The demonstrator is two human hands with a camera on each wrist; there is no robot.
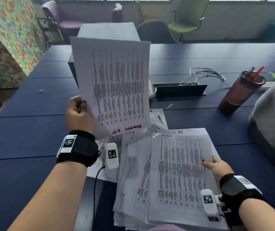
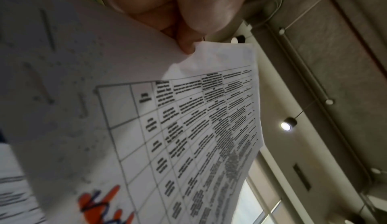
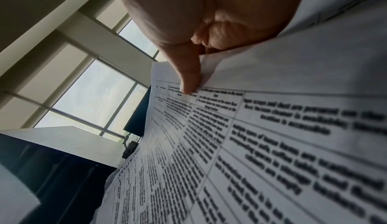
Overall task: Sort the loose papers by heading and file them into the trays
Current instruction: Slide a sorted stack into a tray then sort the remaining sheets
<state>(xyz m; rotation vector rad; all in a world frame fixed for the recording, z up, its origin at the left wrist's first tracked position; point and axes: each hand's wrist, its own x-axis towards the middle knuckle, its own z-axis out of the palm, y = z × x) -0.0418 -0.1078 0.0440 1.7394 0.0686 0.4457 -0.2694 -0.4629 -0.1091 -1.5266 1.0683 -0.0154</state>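
The step in hand is judged to be reading and sorting: one sheet is lifted for inspection, and nothing is yet being filed.

The left hand (image 1: 79,112) pinches a single sheet (image 1: 115,87) at its left edge and holds it upright above the desk (image 1: 33,130). The sheet carries a printed table, with a red handwritten mark at its near, lower end (the writing appears upside down from the head view, so the heading cannot be read). In the left wrist view the thumb and fingers (image 2: 186,45) are closed on the paper's margin.

The right hand (image 1: 216,165) grips the right edge of the paper stack (image 1: 175,177), thumb on the top page and fingers hidden beneath. The stack sits at the near edge of the desk, fanned and uneven. Its top page is headed "SECURITY" in handwriting. More loose pages (image 1: 158,120) lie just beyond it, one marked "TASK LIST".

A dark box-like unit (image 1: 108,32) stands behind the raised sheet, at the far side; it may be the trays, but the sheet hides its front, so this cannot be confirmed.

The next move calls for turning the sheet so that its heading reads upright, then matching it to a tray. The single-edge pinch leaves the sheet free to flop; support it before moving it across.

To the right stand a tumbler (image 1: 240,92) with a red straw and a bundle of white cables (image 1: 203,75).
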